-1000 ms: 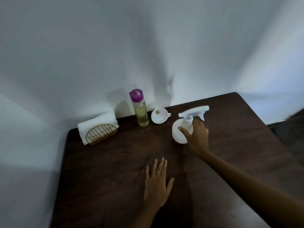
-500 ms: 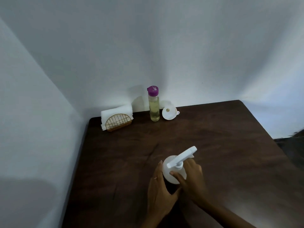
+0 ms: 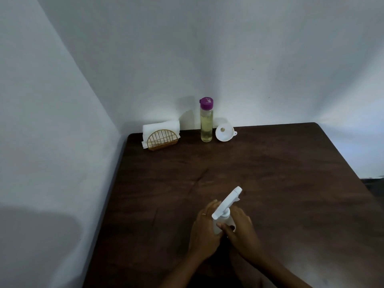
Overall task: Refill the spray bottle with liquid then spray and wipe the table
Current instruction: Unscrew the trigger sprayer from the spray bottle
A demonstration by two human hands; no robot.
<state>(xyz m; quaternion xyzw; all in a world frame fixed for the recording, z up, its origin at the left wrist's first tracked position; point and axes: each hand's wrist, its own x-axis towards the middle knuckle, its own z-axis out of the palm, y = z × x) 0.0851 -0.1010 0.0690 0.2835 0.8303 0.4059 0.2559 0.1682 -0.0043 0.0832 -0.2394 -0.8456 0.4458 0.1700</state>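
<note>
The step in hand looks like unscrewing the head of the spray bottle (image 3: 222, 215), so it can be refilled. To do it well: left hand (image 3: 204, 231) should keep the body firm and upright on the table (image 3: 291, 173), w/o squeezing, and right hand (image 3: 241, 229) should turn only the collar under the head, not the nozzle, then lift the head straight up so the tube inside does not drip. Now the left hand is curled round the bottle's left side, and the right hand pinches it at the neck w/ thumb and fingers; both hold it. The spray bottle is white, opaque, w/ a long head pointing up and away; liquid level cannot be seen. It stands well in front of the liquid bottle (image 3: 206, 121), which is clear w/ yellowish liquid and purple cap; the funnel (image 3: 224, 133) is just right of that bottle, the napkin holder (image 3: 162, 138) to its left
</note>
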